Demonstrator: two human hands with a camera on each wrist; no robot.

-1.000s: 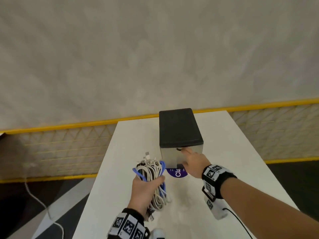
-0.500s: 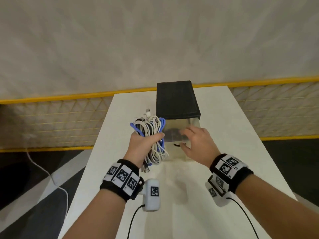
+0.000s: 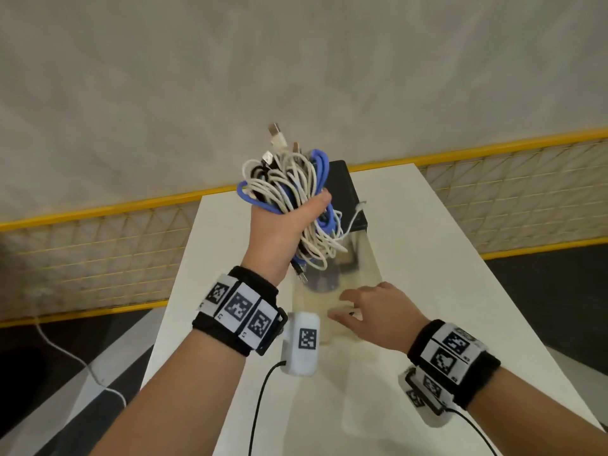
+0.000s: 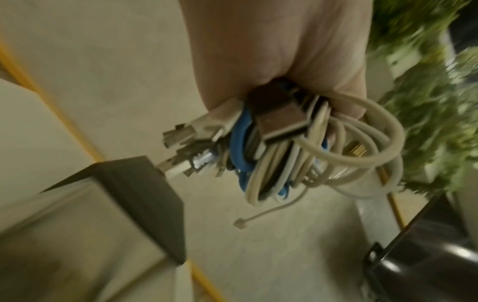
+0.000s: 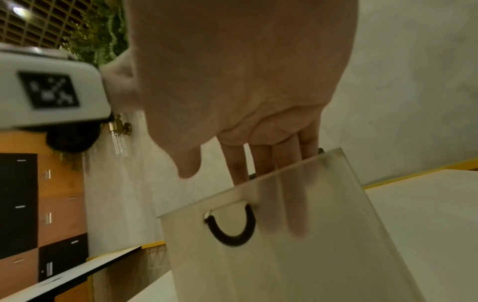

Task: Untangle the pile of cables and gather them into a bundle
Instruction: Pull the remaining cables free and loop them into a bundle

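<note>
My left hand (image 3: 279,232) grips a coiled bundle of white, blue and black cables (image 3: 289,199), raised above the table with plugs sticking out the top. In the left wrist view the cable bundle (image 4: 297,163) hangs from my left hand (image 4: 271,61), one white end dangling loose. A translucent drawer (image 3: 365,258) stands pulled out of a black-topped box (image 3: 345,192). My right hand (image 3: 371,311) lies at the drawer's near end. In the right wrist view my right hand's fingers (image 5: 261,161) reach straight down behind the drawer front (image 5: 310,265), beside its black handle (image 5: 232,235), thumb free.
The box stands at the far middle of a white table (image 3: 444,258). Something dark (image 3: 325,278) lies inside the drawer. A yellow mesh fence (image 3: 98,251) runs behind the table, and a white cord (image 3: 75,363) trails on the floor at the left.
My right hand has drawn the drawer out towards me. My left hand has lifted the cable bundle up and to the right, over the drawer.
</note>
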